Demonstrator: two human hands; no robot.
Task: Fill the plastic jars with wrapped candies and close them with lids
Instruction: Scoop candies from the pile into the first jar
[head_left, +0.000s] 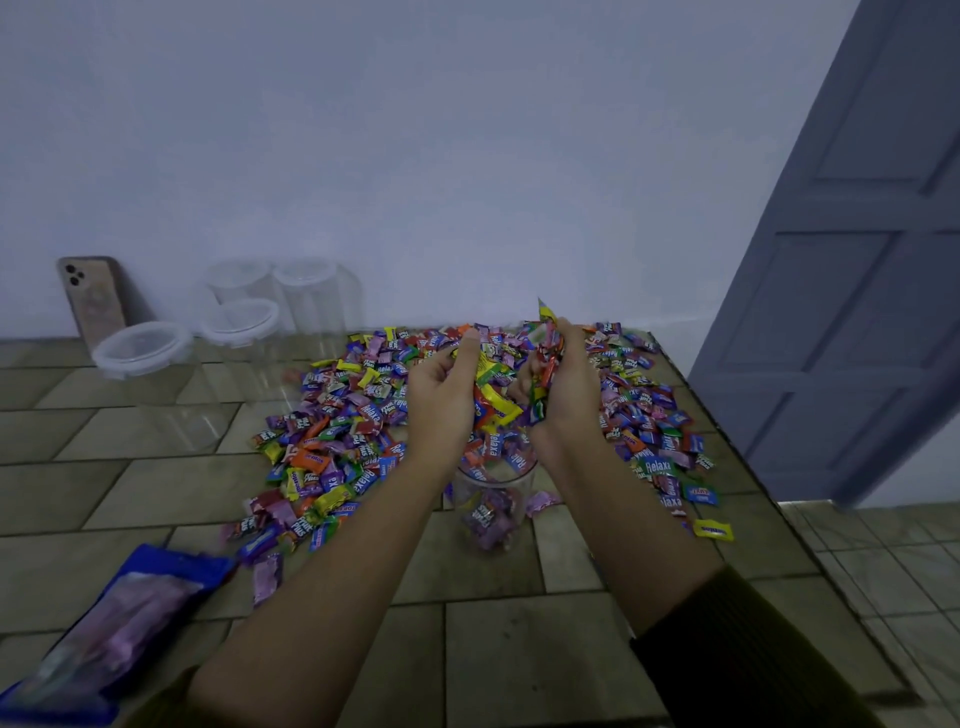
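A wide pile of colourful wrapped candies (343, 431) covers the middle and right of the tiled table. My left hand (441, 395) and my right hand (566, 384) are cupped together above it, each closed on a handful of candies. Directly below my hands stands an open clear plastic jar (491, 512) with some purple-wrapped candies at its bottom. Several more clear jars with white lids on them stand at the back left, the nearest one (143, 348) closest to the camera.
A phone (93, 301) leans against the wall at the back left. A blue candy bag (119, 623) lies at the front left. The table's right edge (737, 457) drops to a tiled floor, with a blue door (857, 260) beyond.
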